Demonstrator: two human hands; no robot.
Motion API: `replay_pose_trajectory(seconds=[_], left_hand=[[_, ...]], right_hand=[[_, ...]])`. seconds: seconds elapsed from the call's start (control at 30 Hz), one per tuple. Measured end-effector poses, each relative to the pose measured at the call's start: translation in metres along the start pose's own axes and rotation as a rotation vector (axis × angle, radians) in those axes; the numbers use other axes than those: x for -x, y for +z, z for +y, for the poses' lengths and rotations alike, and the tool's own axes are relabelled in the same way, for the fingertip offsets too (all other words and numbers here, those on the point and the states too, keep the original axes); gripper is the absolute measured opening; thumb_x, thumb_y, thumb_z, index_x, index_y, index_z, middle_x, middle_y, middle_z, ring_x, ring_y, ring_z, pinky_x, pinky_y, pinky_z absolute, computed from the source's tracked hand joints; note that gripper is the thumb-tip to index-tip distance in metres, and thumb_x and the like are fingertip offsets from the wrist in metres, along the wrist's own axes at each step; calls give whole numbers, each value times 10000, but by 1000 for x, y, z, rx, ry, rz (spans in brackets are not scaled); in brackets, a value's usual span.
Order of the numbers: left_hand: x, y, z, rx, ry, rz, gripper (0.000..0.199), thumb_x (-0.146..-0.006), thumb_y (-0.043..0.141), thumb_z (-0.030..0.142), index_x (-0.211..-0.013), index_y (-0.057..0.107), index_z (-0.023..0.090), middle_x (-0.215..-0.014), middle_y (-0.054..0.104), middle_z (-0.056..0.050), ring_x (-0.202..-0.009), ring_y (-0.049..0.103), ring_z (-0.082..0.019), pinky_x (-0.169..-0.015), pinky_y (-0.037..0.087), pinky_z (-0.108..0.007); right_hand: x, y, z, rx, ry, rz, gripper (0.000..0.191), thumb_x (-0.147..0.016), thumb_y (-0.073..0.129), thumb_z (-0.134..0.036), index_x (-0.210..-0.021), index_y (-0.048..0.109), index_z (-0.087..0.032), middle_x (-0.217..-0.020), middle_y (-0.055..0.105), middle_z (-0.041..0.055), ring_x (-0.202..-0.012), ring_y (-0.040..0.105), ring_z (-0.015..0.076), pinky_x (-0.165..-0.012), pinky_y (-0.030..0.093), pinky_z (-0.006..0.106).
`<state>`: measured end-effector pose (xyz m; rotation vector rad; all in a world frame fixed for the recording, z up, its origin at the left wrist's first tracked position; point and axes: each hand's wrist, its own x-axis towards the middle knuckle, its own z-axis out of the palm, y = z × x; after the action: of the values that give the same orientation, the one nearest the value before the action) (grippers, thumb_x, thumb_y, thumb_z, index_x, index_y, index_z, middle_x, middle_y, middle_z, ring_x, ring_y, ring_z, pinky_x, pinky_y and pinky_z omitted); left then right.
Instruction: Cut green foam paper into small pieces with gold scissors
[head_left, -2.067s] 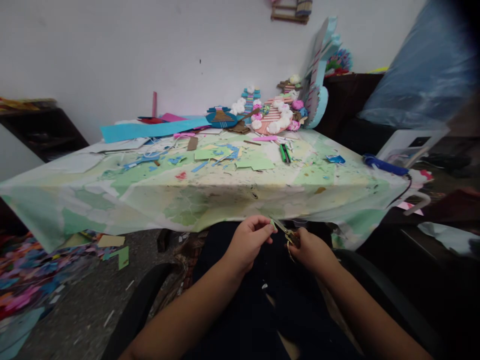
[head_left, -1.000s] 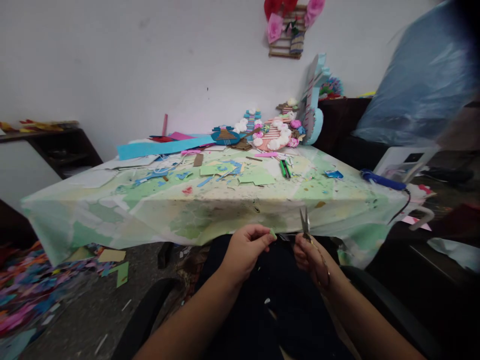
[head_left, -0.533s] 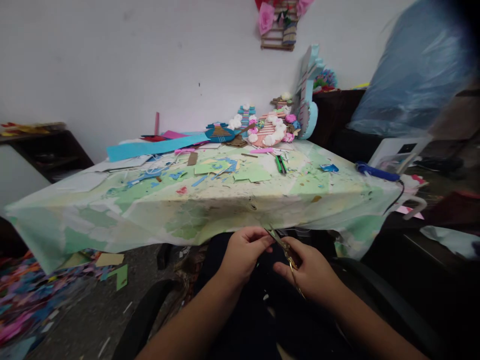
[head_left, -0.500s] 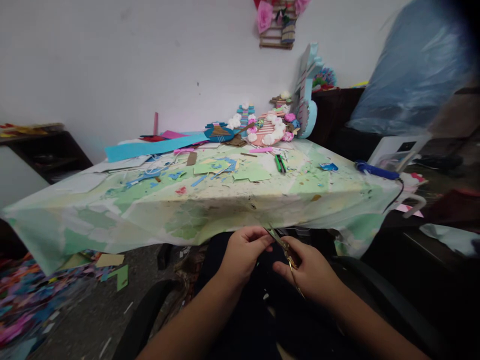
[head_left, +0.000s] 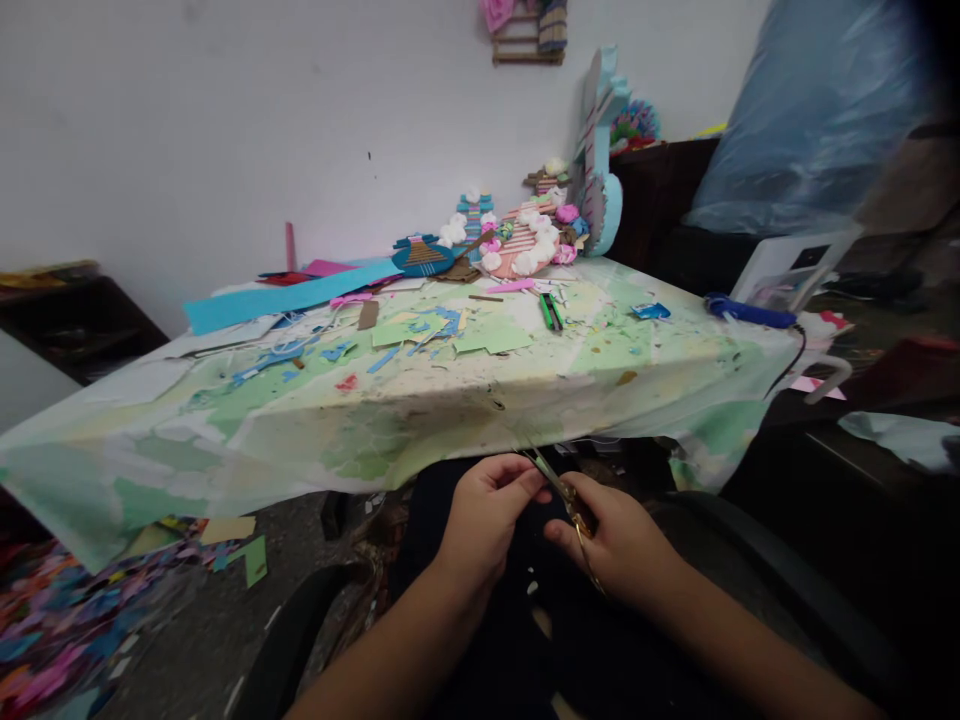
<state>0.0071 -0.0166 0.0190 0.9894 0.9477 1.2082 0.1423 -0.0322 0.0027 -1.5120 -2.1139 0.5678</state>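
Observation:
Gold-handled scissors [head_left: 562, 488] are held in my right hand [head_left: 626, 535], with thumb and fingers at the handle loops and the blades pointing up and left. My left hand [head_left: 487, 510] is closed in a pinch beside the blades, over my dark-clothed lap. What sits between its fingertips is too small to name. Both hands are just below the near edge of the table [head_left: 420, 420], which has a green and white cloth.
A green cutter [head_left: 551, 312], green paper [head_left: 495, 336], a blue strip [head_left: 292, 298] and decorated craft pieces [head_left: 521, 245] lie on the table. A blue glue gun [head_left: 750, 311] is at the right edge. Paper scraps [head_left: 60, 620] cover the floor at left.
The view has shifted, so the table items appear slightly higher and further left. Both hands stay close together, and the scissors' blades look a little more apart.

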Motion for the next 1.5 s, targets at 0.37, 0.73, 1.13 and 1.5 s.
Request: replay_pose_trajectory(seconds=[0.37,0.73,1.13,1.5], left_hand=[[-1,-4,-5,-27,-8,-88,89,-601,595,189,-629,582,106,-594,570,-3,-505,497,-58,-522,376,-185],[1,-5,-2,13,-27,-67,104,-598,599,191,-657,563,113,-597,576,-6,-504,493,-57,-521,374,-188],[0,-2,-5,59,41,11,145,-582,606,160,-714,559,124,-589,559,21,-505,494,-50,-534,382,-186],[5,1,-2,-107,43,-16,85,-600,585,187,-627,548,116,-543,545,19,-515,494,-57,-539,384,-187]], right_hand=[[3,-2,10,184,-21,11,363,-692,402,-537,-730,475,-183,-587,520,8,-541,460,130,-494,265,229],[5,-1,16,89,-30,87,304,-722,381,-487,-649,394,-193,-512,434,-27,-470,391,98,-448,254,210],[7,4,6,12,44,35,278,-687,437,-471,-693,395,-196,-544,433,-33,-498,386,95,-479,276,217],[8,10,6,-4,16,45,300,-699,425,-472,-759,459,-180,-567,490,-11,-507,428,106,-474,266,221]])
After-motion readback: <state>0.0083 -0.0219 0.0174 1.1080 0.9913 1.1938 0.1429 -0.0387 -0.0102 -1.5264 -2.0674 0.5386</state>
